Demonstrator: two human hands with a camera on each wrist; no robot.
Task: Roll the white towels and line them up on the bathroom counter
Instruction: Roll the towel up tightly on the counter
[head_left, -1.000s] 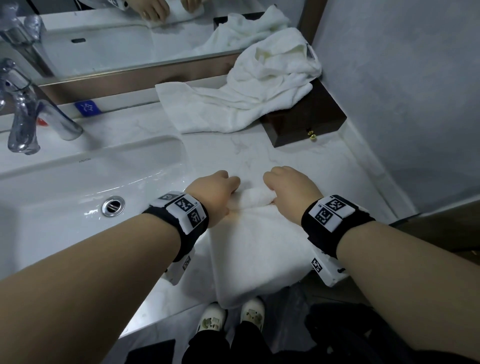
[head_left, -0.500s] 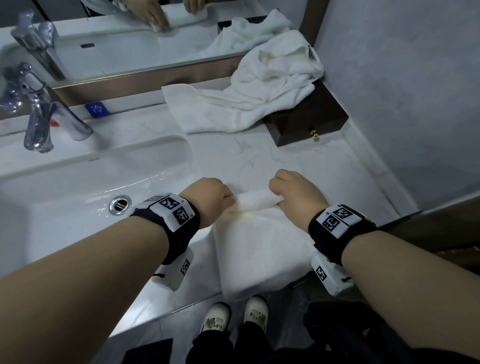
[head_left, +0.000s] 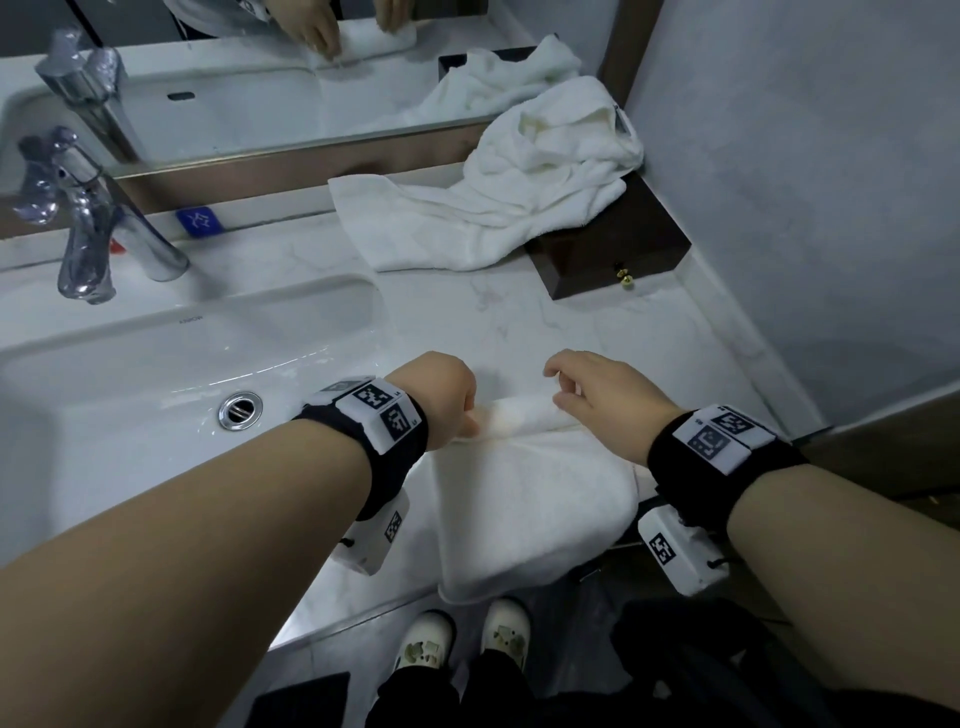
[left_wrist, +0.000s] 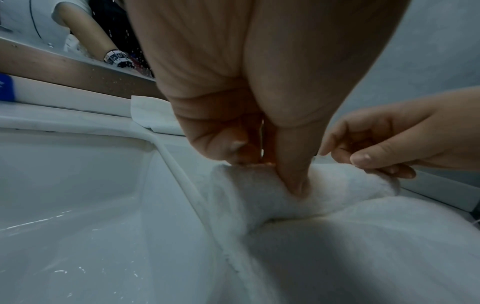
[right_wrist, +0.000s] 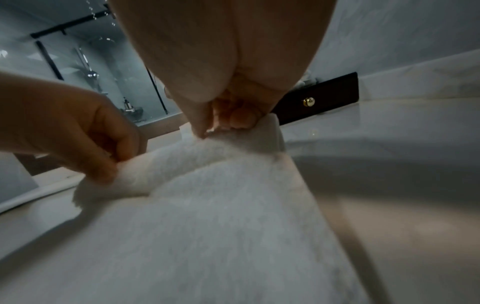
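Note:
A white towel (head_left: 519, 499) lies flat on the marble counter (head_left: 519, 322), its near end hanging over the front edge. Its far end is rolled into a thin roll (head_left: 514, 415). My left hand (head_left: 441, 395) grips the roll's left end, thumb pressed into the cloth (left_wrist: 293, 185). My right hand (head_left: 597, 395) pinches the roll's right end (right_wrist: 270, 131) with thumb and curled fingers, the index finger raised. More white towels (head_left: 519, 182) lie in a loose heap at the back.
A dark wooden box (head_left: 613, 260) with a brass knob stands at the back right under the heap. The sink (head_left: 156, 389) and chrome faucet (head_left: 88, 234) are to the left. A wall runs along the right, and a mirror behind.
The roll has turned a little nearer to me and the flat part looks shorter. My right hand's fingers have loosened and lifted from a tight fist over the roll.

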